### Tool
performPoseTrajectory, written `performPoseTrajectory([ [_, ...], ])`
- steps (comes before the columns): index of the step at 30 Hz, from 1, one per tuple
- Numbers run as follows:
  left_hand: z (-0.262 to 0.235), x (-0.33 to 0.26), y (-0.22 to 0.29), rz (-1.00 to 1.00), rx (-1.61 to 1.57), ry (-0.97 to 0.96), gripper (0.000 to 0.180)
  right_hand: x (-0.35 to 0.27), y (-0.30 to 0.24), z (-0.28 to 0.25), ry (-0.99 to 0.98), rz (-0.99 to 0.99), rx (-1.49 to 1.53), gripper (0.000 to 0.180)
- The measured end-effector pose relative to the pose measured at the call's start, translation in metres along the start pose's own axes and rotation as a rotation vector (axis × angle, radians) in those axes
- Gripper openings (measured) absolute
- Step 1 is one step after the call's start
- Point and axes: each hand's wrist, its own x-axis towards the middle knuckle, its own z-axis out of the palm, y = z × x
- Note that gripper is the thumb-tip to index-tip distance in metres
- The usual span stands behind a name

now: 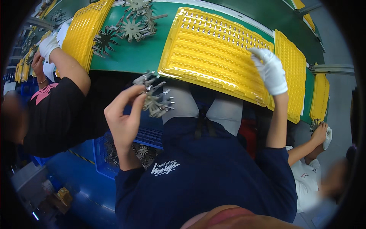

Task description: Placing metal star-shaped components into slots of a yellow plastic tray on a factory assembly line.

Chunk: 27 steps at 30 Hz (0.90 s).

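My bare left hand pinches a star-shaped metal part with many thin prongs, held in front of the table edge above my lap. My right hand, in a white glove, is over the right side of a ribbed yellow plastic tray. Its thumb and forefinger come together beside the rows of small shiny metal pieces standing in the tray's far part. Whatever lies between those fingertips is too small to make out. The tray's nearer rows show bare yellow ridges.
Several star-shaped metal parts lie piled on the green table. More yellow trays flank mine, one left and one right. A blue crate holds similar parts below left. Co-workers' gloved hands show left and right.
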Motion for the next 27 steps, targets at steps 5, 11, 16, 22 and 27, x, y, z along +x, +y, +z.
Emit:
performPoseTrajectory([
  [5, -0.009, 0.001, -0.007, -0.091, -0.139, 0.048, 0.017, 0.008, 0.066, 0.014, -0.136, -0.084, 0.017, 0.023],
  [11, -0.020, 0.009, 0.002, 0.119, 0.148, -0.032, 0.022, 0.031, 0.084, 0.021, -0.224, -0.249, -0.072, 0.022],
  [16, -0.028, 0.013, -0.003, 0.152, 0.299, -0.027, 0.018, 0.042, 0.094, 0.021, -0.218, -0.431, -0.138, 0.027],
  [22, -0.041, 0.009, 0.004, 0.097, 0.242, 0.059, 0.013, 0.041, 0.079, 0.013, -0.214, -0.470, -0.243, 0.022],
  [27, -0.042, 0.002, 0.005, 0.168, 0.388, 0.185, 0.011, 0.035, 0.043, 0.003, 0.022, -0.321, 0.068, 0.021],
])
